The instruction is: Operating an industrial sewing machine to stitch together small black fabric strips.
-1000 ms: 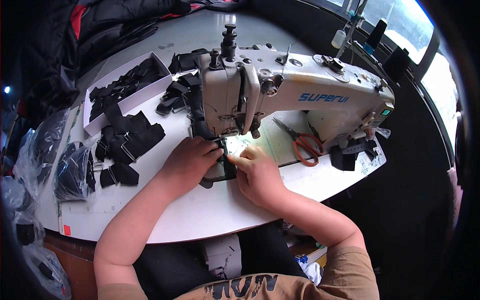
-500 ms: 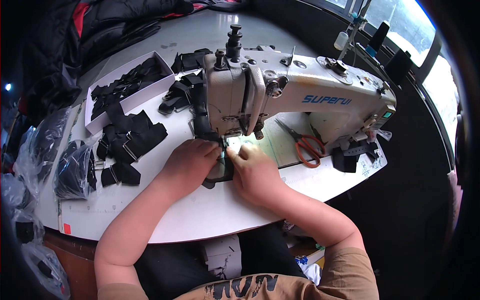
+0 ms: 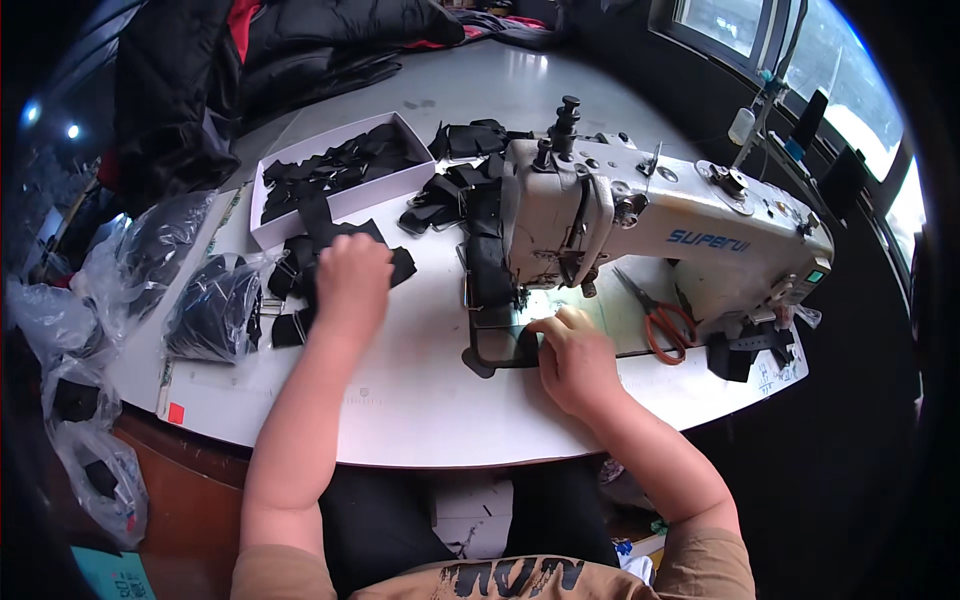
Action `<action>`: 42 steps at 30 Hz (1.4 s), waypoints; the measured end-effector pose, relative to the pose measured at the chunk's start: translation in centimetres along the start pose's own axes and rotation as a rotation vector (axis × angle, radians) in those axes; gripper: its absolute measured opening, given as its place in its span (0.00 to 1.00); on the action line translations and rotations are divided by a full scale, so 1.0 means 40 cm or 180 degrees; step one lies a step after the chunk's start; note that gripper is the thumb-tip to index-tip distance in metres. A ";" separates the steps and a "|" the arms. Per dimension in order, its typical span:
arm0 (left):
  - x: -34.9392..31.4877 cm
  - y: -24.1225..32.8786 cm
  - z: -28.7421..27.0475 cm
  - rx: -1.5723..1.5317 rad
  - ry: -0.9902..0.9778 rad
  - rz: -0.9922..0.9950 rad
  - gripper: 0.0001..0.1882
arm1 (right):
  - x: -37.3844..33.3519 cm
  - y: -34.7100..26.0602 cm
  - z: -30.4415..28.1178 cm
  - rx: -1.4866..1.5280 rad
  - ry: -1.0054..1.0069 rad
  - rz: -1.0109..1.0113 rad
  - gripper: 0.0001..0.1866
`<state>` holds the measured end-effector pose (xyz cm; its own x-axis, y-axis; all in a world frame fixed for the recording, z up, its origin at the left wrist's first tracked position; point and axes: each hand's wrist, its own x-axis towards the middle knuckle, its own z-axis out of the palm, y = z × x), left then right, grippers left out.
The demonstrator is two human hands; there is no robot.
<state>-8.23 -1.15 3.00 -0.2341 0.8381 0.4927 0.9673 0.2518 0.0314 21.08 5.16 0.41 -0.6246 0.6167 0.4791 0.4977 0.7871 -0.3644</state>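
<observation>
My left hand [image 3: 355,282] reaches over a loose pile of black webbing straps [image 3: 398,263] with metal buckles, left of the sewing machine. Its fingers bend down onto a strap and appear closed on it; the fingertips are hidden. My right hand [image 3: 577,362] rests at the front of the machine bed, just below the lit needle area. Its fingers are curled together, and whatever they may hold is too small to make out. The white sewing machine [image 3: 640,215] stands at the right, with finished-looking black straps [image 3: 487,250] stacked along its left side.
Behind the pile sits a white box [image 3: 345,205] of black strap pieces. Orange-handled scissors [image 3: 668,330] lie under the machine arm. Clear plastic bags [image 3: 215,310] line the left edge. More black straps [image 3: 740,350] lie by the machine's right end. Dark padded fabric [image 3: 300,70] heaps at the back.
My left hand has left the needle area and moved left to the strap pile. The right hand stays near the needle, drawn slightly toward me. The whole view has shifted left.
</observation>
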 end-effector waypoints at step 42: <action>-0.032 0.165 -0.013 -0.4746 -0.2759 -0.1034 0.19 | -0.008 -0.017 0.003 0.1540 0.0086 -0.0777 0.11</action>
<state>-1.50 -0.82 3.02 0.0816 0.9665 -0.2435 0.0142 0.2432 0.9699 20.86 4.43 0.41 -0.6685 0.4200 0.6138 0.0023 0.8265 -0.5630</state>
